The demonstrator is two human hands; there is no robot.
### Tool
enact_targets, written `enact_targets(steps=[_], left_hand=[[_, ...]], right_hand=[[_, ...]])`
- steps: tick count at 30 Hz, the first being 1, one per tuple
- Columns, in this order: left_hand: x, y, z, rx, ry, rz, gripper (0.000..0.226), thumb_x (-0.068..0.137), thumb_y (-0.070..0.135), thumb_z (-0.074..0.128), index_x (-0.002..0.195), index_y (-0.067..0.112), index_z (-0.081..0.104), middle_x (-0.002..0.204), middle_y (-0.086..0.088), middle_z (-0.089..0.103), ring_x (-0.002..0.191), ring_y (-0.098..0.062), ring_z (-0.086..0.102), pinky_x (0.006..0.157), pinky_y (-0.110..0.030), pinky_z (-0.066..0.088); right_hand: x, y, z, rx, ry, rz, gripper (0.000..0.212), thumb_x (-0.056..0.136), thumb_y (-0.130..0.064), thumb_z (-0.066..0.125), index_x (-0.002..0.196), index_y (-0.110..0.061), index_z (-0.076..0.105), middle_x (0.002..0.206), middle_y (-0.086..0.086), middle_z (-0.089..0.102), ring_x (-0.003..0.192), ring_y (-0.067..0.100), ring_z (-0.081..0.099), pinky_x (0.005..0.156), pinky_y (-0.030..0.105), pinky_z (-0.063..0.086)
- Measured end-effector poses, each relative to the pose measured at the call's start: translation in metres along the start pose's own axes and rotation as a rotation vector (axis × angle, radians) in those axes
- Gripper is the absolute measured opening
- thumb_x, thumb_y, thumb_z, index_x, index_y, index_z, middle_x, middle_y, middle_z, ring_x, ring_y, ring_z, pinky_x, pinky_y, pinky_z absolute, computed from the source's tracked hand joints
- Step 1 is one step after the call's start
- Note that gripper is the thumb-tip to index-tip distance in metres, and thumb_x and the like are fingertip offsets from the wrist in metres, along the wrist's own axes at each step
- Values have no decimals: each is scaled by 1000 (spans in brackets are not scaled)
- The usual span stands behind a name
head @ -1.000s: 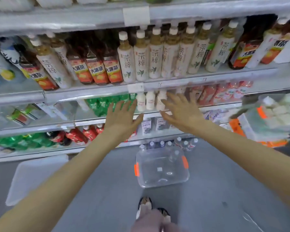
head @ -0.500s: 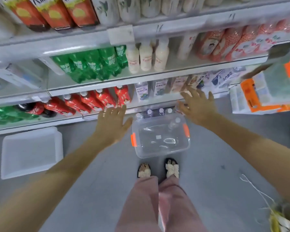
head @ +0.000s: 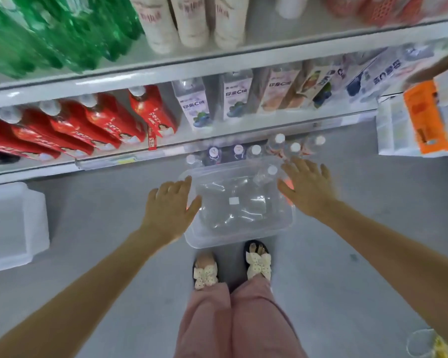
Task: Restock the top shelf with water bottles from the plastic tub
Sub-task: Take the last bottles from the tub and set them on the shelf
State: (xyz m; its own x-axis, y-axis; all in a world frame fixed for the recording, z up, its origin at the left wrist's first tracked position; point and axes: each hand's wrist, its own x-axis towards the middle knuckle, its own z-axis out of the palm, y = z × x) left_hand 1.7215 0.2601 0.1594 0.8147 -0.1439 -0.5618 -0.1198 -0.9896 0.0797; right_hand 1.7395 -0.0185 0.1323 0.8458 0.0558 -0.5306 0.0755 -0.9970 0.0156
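At your far left a white rectangular plastic lid or tray [head: 13, 226] lies flat on the grey floor [head: 101, 254]; above it the lower white metal shelf [head: 181, 135] carries red-labelled bottles [head: 101, 125] lying in a row, and the shelf above holds green plastic bottles [head: 57, 32]; your left hand [head: 170, 208] hovers palm down with its grip spread and holding nothing, its fingertips at the left rim of the clear plastic tub [head: 239, 228], though you cannot tell whether they touch it; the tub sits on the floor just in front of your feet in black sandals with cream dotted bows [head: 206, 272], and through its clear walls only glints and a small white sticker show, so its contents are hard to tell; one clear water bottle with a white cap [head: 268, 174] stands or leans at the tub's far right corner; more white-capped clear water bottles [head: 254, 151] stand on the floor between the tub and the shelf base; your right hand [head: 309, 187] hangs over the tub's right edge beside an orange latch, fingers spread, grip empty; further right a white and orange stack of plastic crates [head: 422, 117] stands near the shelf end.
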Motion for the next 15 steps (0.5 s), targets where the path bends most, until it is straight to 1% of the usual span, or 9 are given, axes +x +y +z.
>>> enact_targets(steps=[2,4,6,8,10,12,13,15], left_hand=[[20,6,29,-8,-32,-7,68,93,53,10,150,16,17,149,-3,36,137,-25,28,109,-39,21],[38,12,57,-16,-60,-13,61,99,49,17,150,16,15,150,-2,34,139,-23,26,110,-38,19],[53,17,81,-38,-67,-22,58,100,45,22,150,18,13,150,-1,33,139,-22,24,111,-37,18],[67,18,102,-61,-63,-29,57,100,43,25,150,18,14,150,-1,33,139,-21,25,111,-38,17],[84,10,120,-99,-31,-41,57,99,43,27,149,17,18,151,-3,33,139,-23,25,111,-39,18],[104,-5,135,-160,37,-70,59,99,44,29,149,14,22,150,-7,33,138,-28,26,110,-42,20],[115,-14,140,-192,81,-91,59,98,44,32,148,13,25,150,-10,34,137,-30,27,109,-44,21],[140,-33,147,-244,152,-155,58,98,37,38,147,9,26,150,-14,32,137,-33,25,108,-47,22]], right_hand=[[16,0,37,-3,-41,-4,53,97,-49,33,144,-25,32,156,3,19,139,29,25,111,46,18],[29,-2,72,31,-69,-5,54,97,-49,33,144,-24,31,156,4,19,139,28,25,112,45,18],[42,-5,102,96,-68,0,55,97,-50,33,144,-23,32,156,5,20,140,28,25,114,43,19],[57,-7,128,193,-55,29,58,96,-50,36,144,-20,31,156,7,20,140,29,27,113,42,22],[71,-8,149,358,-44,103,65,95,-47,44,147,-15,24,155,8,20,138,31,29,108,43,29],[88,-9,168,587,-13,222,75,92,-41,53,149,-10,16,154,10,18,136,31,31,103,43,35],[97,-9,177,705,14,286,79,91,-38,58,149,-8,14,153,11,18,136,30,31,103,42,34],[118,-9,196,899,75,395,84,88,-31,64,148,-3,13,152,13,20,138,28,28,108,37,28]])
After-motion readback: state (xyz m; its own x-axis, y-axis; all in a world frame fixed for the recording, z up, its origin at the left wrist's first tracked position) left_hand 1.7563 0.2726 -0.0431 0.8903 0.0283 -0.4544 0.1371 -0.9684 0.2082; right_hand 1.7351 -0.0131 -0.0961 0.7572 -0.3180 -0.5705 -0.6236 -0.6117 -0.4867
